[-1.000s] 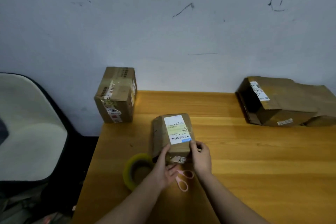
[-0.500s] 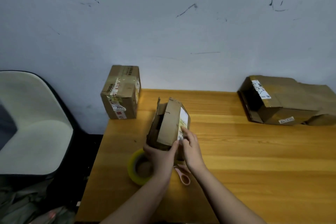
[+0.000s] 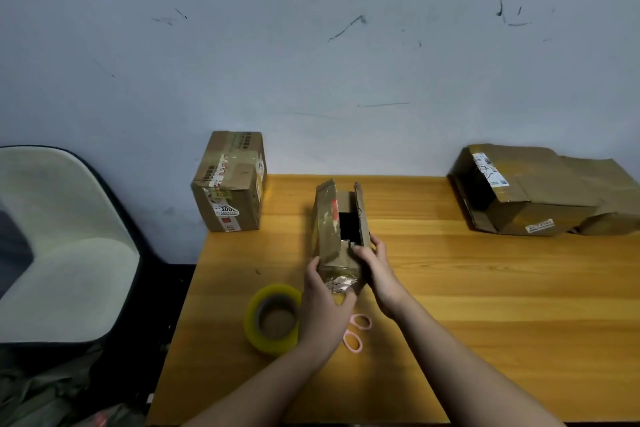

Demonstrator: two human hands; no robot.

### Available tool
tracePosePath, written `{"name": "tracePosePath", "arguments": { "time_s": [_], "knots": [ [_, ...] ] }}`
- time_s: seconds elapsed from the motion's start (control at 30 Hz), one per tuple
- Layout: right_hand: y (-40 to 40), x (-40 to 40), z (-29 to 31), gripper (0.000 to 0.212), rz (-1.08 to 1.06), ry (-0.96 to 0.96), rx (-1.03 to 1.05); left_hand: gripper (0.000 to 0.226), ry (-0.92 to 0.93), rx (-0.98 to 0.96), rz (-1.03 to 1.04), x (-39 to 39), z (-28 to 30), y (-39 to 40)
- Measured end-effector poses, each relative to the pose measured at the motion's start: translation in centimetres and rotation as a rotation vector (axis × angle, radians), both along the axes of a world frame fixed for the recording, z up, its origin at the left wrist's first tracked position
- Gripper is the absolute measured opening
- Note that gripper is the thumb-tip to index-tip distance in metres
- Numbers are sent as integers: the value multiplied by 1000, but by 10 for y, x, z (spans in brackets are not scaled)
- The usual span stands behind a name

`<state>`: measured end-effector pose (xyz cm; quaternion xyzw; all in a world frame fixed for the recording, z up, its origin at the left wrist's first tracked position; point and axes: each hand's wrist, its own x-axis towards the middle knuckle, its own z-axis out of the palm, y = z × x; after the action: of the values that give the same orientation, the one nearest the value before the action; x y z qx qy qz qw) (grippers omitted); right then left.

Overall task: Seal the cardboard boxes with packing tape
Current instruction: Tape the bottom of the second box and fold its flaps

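Both grips hold small box (image 3: 337,246), now turned, flaps open upward

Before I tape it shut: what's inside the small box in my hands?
Between the raised flaps of the small box only a dark opening shows. Its interior is in shadow, so no contents can be made out.

Bare table (image 3: 485,305) right of the held box (image 3: 337,246) — tape roll (image 3: 273,319) and scissors (image 3: 356,331) crowd its near-left.
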<state>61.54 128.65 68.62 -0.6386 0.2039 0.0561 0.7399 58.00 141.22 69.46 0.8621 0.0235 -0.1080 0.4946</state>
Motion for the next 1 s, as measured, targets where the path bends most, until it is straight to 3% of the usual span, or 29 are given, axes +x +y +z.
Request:
{"name": "tracePosePath", "arguments": {
  "time_s": [0.1, 0.17, 0.3, 0.43, 0.53, 0.63, 0.73, 0.8, 0.83, 0.9, 1.0],
  "knots": [
    [-3, -1, -2, 39, -8, 65, -2, 75, 109, -71, 10, 10, -6, 1],
    [-3, -3, -5, 30, -11, 96, -18, 80, 148, -86, -1, 17, -9, 1],
    [-6, -8, -11, 36, -59, 145, -97, 81, 179, -55, -32, 32, -12, 2],
    [-16, -10, -15, 42, -65, 144, -232, 68, 267, -19, -43, 49, -15, 4],
    [-26, -11, -12, 34, -67, 108, -281, 51, 215, 15, -44, 58, -15, 5],
    [-36, -6, -16, 43, 6, 126, -475, 39, 120, 51, -3, 65, -14, 13],
    [-42, 1, -18, 49, 18, 133, -526, 35, 89, 59, 53, 73, -20, 24],
    [-41, 2, -19, 54, 12, 124, -550, 42, 161, -18, 79, 78, -26, 30],
    [-40, 1, -19, 58, 29, 109, -634, 48, 176, -17, 62, 79, -26, 32],
    [-42, -2, -23, 66, 99, 30, -1013, 62, 77, 122, -27, 82, -25, 33],
    [-42, 4, -17, 75, 295, -316, -1609, 68, -336, 542, -238, 86, -11, 26]
  ]
}}
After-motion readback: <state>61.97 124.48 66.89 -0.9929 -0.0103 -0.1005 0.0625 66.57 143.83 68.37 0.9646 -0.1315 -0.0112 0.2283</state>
